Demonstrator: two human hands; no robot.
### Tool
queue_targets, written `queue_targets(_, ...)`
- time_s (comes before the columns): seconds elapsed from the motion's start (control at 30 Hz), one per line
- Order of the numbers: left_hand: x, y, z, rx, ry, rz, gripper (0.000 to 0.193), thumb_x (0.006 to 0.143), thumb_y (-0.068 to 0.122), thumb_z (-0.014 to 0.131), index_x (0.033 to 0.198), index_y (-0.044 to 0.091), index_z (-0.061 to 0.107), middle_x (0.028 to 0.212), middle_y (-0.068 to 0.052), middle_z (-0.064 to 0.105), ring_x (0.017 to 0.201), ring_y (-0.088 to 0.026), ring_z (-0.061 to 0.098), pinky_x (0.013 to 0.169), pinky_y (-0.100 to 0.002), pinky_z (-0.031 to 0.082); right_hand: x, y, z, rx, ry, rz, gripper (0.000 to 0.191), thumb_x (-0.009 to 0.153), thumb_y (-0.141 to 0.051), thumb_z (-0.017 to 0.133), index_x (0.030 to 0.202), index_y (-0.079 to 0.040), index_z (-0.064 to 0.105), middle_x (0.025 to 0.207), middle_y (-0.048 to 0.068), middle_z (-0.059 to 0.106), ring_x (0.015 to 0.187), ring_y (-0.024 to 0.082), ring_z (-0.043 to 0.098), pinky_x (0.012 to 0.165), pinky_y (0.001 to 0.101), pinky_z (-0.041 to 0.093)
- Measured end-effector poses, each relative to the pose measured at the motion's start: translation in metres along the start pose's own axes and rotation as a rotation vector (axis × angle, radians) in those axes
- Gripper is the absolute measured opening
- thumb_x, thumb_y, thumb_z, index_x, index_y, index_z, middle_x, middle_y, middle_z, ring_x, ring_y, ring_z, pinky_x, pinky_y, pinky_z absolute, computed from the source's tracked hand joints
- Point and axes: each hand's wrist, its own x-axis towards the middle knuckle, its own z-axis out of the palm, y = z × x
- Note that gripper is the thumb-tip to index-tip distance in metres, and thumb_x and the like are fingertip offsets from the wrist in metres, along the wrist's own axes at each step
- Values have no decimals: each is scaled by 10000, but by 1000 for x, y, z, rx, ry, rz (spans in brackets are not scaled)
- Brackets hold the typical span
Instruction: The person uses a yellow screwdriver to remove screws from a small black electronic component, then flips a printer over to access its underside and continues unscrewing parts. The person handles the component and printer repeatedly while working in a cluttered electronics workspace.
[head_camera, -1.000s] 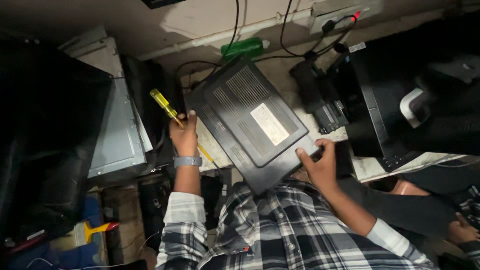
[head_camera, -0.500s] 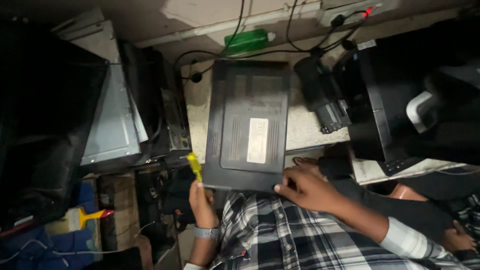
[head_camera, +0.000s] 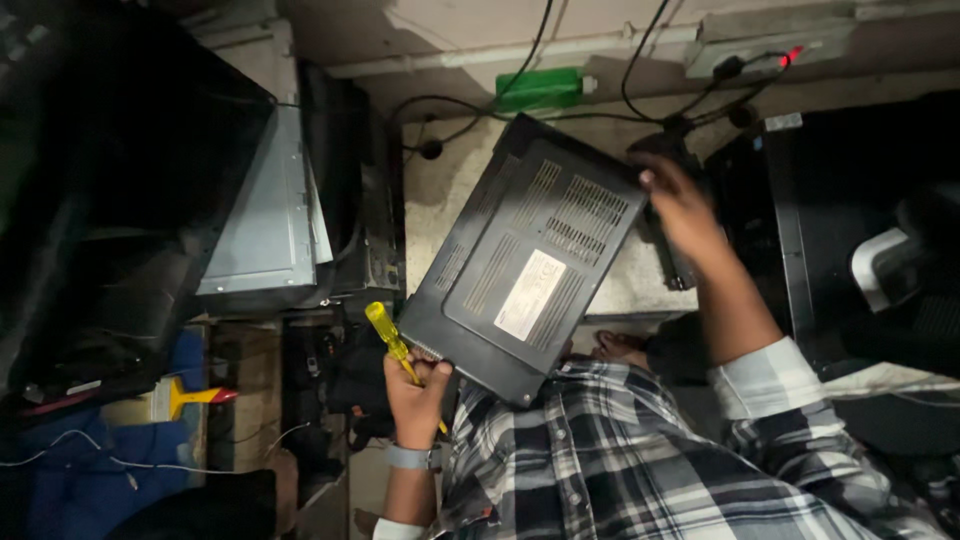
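Looking down from the head view: a person holds a flat black box (head_camera: 525, 265) with both hands, in the middle of the frame.
Black box: it is tilted, with its vented bottom side and a pale sticker facing up. Its long way runs from the lower left up to the upper right.
Left hand (head_camera: 415, 392): it is at the lower middle of the frame, touching the lower left corner of the box. The fingers are curled shut around a screwdriver with a yellow handle (head_camera: 388, 337). The yellow end points up and to the left, just beside the box edge.
Right hand (head_camera: 680, 205): it is at the upper right of the box, resting on the far corner. The fingers bend over the edge, but I cannot tell how tight they hold, since the tips are hidden behind the box.
Which hand is nearer: both touch the box, one at each end of its long way. The left hand is closer to the body, and the box lies up and to the right of its fingers.
Tabletop (head_camera: 440, 190): pale and worn, under the box.
Grey metal case (head_camera: 265, 215): at the left of the frame, well apart from the box.
Green thing (head_camera: 540, 88): at the top middle, near black cables.
Big black machine (head_camera: 850, 230): at the right side.
Shirt (head_camera: 620, 450): checked, at the bottom of the frame.
Small yellow tool (head_camera: 190, 397): at the lower left, well away from the hands.
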Motion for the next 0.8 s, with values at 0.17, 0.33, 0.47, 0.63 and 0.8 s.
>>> queue_targets(0.17,28,12,0,262,-15,152,405,911,134,686,1232,75,446,1028,15,503,891,-67,510,811,-229,463,-8,22,9,42,77,68,308,1017,-168,613,1278,-26,696,1109,104,739,1032,172,660,929,291,500)
queue_targets(0.33,83,33,3,185,-20,135,268,1030,208,645,1195,73,484,993,22,518,869,-68,510,758,-223,459,-41,20,16,-50,248,77,220,1065,-167,642,1198,2,690,1055,98,725,989,137,647,904,273,499)
queue_targets(0.47,114,46,19,258,136,116,190,1026,193,629,1153,78,547,853,56,524,699,-41,452,602,-214,386,-75,9,19,-78,292,207,201,1041,-149,684,1176,-2,662,936,85,660,842,118,566,767,279,472)
queue_targets(0.63,162,56,27,253,154,269,122,1063,159,629,1095,56,572,841,93,509,710,5,421,602,-189,347,-113,-4,21,-54,230,94,233,1013,-136,691,1184,0,613,1036,65,593,902,127,559,795,274,477)
queue_targets(0.8,192,60,26,207,83,262,101,1068,129,645,1035,46,596,790,102,500,680,15,405,584,-186,310,-137,-13,27,-41,240,226,241,947,-165,736,1074,-15,596,977,51,571,817,121,572,739,268,491)
